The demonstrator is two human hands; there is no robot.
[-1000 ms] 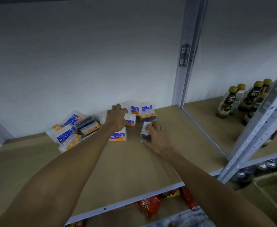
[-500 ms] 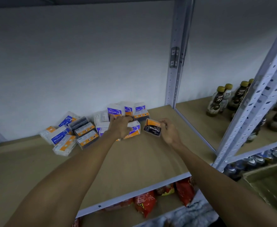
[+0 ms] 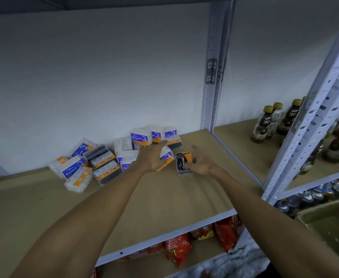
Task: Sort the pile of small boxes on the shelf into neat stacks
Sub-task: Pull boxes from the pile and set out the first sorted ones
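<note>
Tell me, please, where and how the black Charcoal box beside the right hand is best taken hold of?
Grip the Charcoal box across its two long side walls, coming down from above with the right hand. It lies flat, label up, just right of the pile on the shelf, so its top is exposed and the narrower width should suit the fingers.

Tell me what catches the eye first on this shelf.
The jumbled pile of small boxes against the back wall of the shelf, left of centre. Right of it a black Charcoal box lies apart, the right hand open at its side, while the left hand covers a blue-and-orange box.
</note>
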